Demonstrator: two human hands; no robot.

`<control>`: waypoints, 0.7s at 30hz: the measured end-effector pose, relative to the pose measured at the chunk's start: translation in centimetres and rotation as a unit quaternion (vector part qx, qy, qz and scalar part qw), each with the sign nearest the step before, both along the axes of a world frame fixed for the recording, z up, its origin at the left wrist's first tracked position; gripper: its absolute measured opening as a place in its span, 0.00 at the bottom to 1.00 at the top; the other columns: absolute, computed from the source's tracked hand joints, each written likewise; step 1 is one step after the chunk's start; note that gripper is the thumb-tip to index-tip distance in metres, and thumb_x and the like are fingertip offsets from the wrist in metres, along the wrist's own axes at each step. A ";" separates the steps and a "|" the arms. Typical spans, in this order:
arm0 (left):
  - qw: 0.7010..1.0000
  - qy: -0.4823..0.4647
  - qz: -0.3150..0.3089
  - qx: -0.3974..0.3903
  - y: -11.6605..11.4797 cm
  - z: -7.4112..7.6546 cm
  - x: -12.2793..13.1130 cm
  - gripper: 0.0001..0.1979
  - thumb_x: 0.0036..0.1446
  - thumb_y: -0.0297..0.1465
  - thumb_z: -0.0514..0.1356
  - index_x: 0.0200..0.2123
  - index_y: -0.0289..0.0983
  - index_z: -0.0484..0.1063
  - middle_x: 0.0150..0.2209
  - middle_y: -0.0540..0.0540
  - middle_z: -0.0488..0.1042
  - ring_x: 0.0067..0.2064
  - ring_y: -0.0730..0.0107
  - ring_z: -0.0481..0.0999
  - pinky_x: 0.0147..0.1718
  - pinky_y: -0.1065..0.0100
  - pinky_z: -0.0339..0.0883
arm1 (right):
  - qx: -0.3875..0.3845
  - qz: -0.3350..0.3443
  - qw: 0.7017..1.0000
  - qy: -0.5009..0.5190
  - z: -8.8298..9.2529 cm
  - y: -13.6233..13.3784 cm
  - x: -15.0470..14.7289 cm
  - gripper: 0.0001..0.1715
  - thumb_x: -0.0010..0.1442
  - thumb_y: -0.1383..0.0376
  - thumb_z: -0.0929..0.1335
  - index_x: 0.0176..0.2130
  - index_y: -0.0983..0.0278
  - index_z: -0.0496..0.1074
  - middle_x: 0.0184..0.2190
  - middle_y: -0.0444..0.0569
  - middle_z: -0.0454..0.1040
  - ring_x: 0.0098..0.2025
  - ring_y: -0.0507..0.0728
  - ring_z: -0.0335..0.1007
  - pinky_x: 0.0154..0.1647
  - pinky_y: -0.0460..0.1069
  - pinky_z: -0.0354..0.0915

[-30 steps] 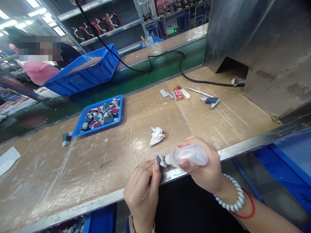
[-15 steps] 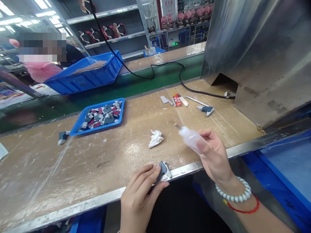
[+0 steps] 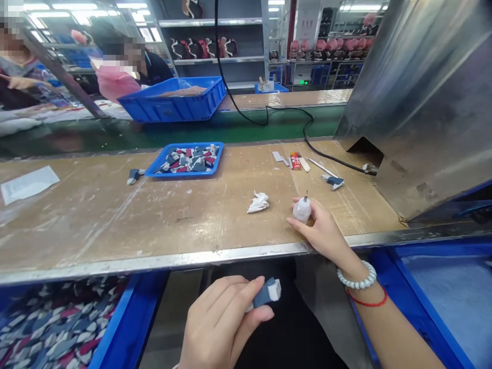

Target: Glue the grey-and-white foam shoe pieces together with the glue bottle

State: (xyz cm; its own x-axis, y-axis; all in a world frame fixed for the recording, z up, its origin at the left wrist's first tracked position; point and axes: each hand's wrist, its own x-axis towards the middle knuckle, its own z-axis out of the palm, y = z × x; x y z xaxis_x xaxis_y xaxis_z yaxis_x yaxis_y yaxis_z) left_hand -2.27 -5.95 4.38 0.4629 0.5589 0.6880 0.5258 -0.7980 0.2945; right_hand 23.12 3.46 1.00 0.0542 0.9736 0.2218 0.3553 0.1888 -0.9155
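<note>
Between the thumb and fingers of my left hand (image 3: 221, 320) is a small blue-grey and white plastic-looking piece (image 3: 264, 296), held in front of the table's edge. My right hand (image 3: 323, 230) has its thumb and fingers around a translucent squeeze bottle (image 3: 302, 211) with a thin needle tip. The bottle is upright at the table top, its tip pointing up. Left of it lies a crumpled white tissue (image 3: 259, 202). Another blue-grey and white piece (image 3: 333, 182) rests beyond my right hand.
A blue tray (image 3: 184, 175) of blue-grey, white and maroon pieces stands on the table, a loose piece (image 3: 134, 176) beside it. A red packet (image 3: 295, 161) and a pen-like stick (image 3: 319, 166) lie near a black cable (image 3: 330, 157). A metal housing (image 3: 418, 113) rises right; blue bins (image 3: 126, 318) sit below.
My right hand has brought the bottle from a tilted position in the air to upright at the table. My left hand has lifted the piece off the table edge towards me. The view has shifted.
</note>
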 end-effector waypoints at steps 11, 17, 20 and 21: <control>0.991 -0.002 -0.116 -0.066 -3.4 2.5 0.6 0.14 0.70 0.39 0.55 0.45 0.33 0.73 0.23 0.50 0.70 0.25 0.69 0.68 0.29 0.63 0.67 | -0.196 0.250 0.884 0.344 2.8 -15.9 -4.1 0.33 0.51 0.40 0.75 0.44 0.61 0.76 0.38 0.49 0.71 0.36 0.55 0.72 0.38 0.48 0.70; 0.983 0.020 -0.162 -0.080 -3.8 2.5 1.1 0.15 0.71 0.39 0.54 0.45 0.33 0.72 0.22 0.51 0.69 0.24 0.70 0.65 0.28 0.64 0.65 | -0.320 0.273 0.791 0.444 0.5 -17.9 -5.0 0.39 0.36 0.46 0.83 0.42 0.63 0.76 0.30 0.48 0.76 0.28 0.53 0.73 0.28 0.45 0.69; 0.975 0.018 -0.199 -0.100 -3.9 2.9 1.5 0.16 0.72 0.39 0.50 0.43 0.34 0.73 0.22 0.51 0.71 0.23 0.70 0.67 0.28 0.64 0.66 | -0.336 0.259 0.783 0.455 -0.1 -18.2 -4.8 0.39 0.26 0.48 0.85 0.35 0.65 0.78 0.26 0.47 0.75 0.25 0.50 0.68 0.23 0.41 0.63; 0.972 0.012 -0.210 -0.106 -3.9 3.1 1.7 0.17 0.73 0.39 0.49 0.42 0.35 0.73 0.21 0.51 0.70 0.23 0.69 0.67 0.28 0.64 0.67 | -0.333 0.256 0.779 0.466 -0.1 -18.4 -4.9 0.40 0.24 0.49 0.85 0.34 0.65 0.78 0.26 0.46 0.75 0.25 0.49 0.67 0.23 0.40 0.62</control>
